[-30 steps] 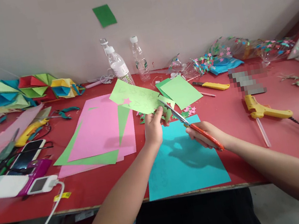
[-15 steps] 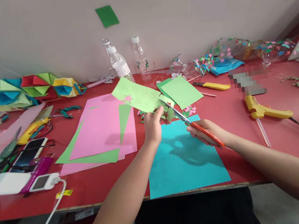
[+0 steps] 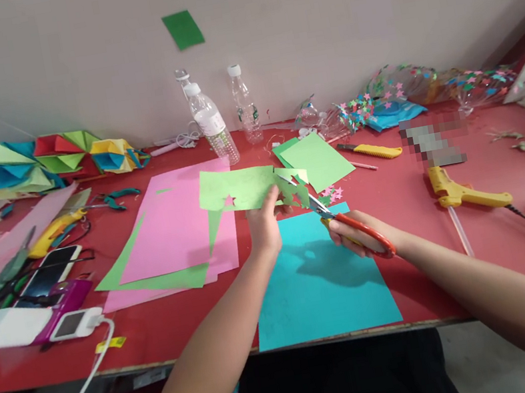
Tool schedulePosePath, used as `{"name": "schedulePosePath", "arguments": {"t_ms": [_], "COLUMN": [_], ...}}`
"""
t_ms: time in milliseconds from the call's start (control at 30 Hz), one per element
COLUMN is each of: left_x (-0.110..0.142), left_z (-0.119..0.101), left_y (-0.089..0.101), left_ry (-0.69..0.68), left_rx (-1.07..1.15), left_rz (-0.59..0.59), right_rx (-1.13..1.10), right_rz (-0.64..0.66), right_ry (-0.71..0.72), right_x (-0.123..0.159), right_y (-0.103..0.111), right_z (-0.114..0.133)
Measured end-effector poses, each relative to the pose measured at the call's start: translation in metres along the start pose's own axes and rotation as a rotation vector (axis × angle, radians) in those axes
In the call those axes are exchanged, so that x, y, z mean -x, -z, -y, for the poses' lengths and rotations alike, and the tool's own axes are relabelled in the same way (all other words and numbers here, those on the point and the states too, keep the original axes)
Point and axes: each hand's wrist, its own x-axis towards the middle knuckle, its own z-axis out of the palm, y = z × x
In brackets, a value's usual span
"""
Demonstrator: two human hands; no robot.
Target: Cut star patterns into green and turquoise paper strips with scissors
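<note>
My left hand [image 3: 265, 220] pinches a strip of light green paper [image 3: 240, 185] between thumb and fingers. Star-shaped holes run through the strip's right end, and one more sits near its left end. In my right hand [image 3: 361, 233] is a pair of scissors [image 3: 357, 230] with red-orange handles. Their blades lie at the strip's right end and look parted. Below both hands a blue sheet of paper [image 3: 320, 294] lies flat on the red table. Small cut paper stars [image 3: 332, 195] are scattered just behind it, partly hidden by the strip and my hand.
Pink sheets [image 3: 171, 226] and green scraps lie to the left, a light green sheet [image 3: 321, 159] behind. On the right are a yellow utility knife [image 3: 376, 150] and a yellow glue gun [image 3: 465, 193] with its cord. Plastic bottles [image 3: 246, 104] stand by the wall.
The green strip has turned, its left end dropping so it now lies nearly level. The scissors have opened wider in my right hand. My left hand keeps its hold.
</note>
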Motion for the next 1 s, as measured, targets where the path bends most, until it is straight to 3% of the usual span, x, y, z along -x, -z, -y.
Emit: {"name": "schedulePosePath", "arguments": {"t_ms": [167, 367, 733, 1000], "left_x": [0.008, 0.01, 0.013, 0.014], "left_z": [0.004, 0.009, 0.003, 0.005], "left_y": [-0.002, 0.0, -0.002, -0.005], "left_ry": [-0.046, 0.007, 0.007, 0.012], "left_rx": [-0.11, -0.2, -0.173, -0.141], "left_rz": [-0.054, -0.058, -0.051, -0.06], "right_rx": [-0.042, -0.108, -0.046, -0.091], "right_rz": [0.016, 0.009, 0.0, -0.055], "right_ry": [-0.037, -0.022, -0.012, -0.038], "right_x": [0.001, 0.002, 0.006, 0.005], "right_y": [-0.004, -0.014, -0.01, -0.02], "right_z": [0.002, 0.0, 0.003, 0.003]}}
